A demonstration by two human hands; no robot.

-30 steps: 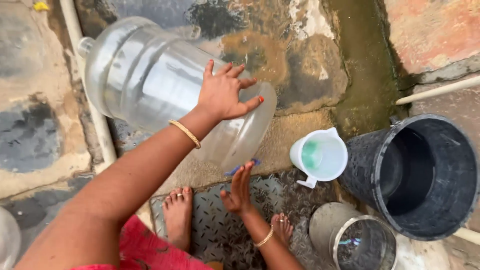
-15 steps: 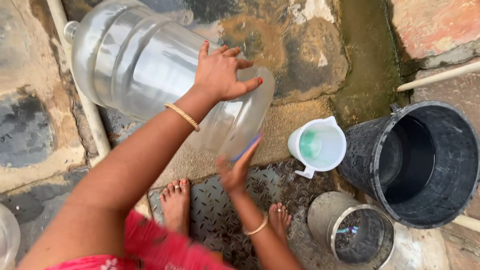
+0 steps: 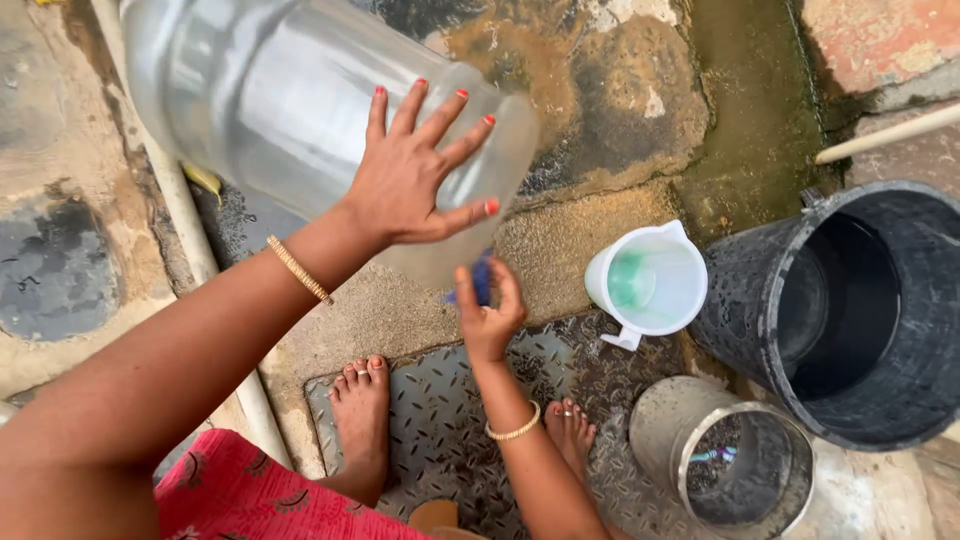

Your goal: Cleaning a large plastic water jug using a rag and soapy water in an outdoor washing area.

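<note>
Clear plastic forms the big water jug [image 3: 300,110], which lies tilted on its side above the stone ground, its long axis running from the upper left, where the top leaves the view, down to its base at the lower right. The left hand [image 3: 415,175] rests flat on the jug's wall near that base, fingers spread wide. Just below the base, the right hand [image 3: 487,312] pinches a small blue scrubber [image 3: 480,280] against the bottom edge, fingers curled around it. So the right hand is nearer the base, while the left steadies the side. To the right stand a white plastic jug [image 3: 648,282], a black bucket [image 3: 850,310] and a steel pot [image 3: 735,460].
</note>
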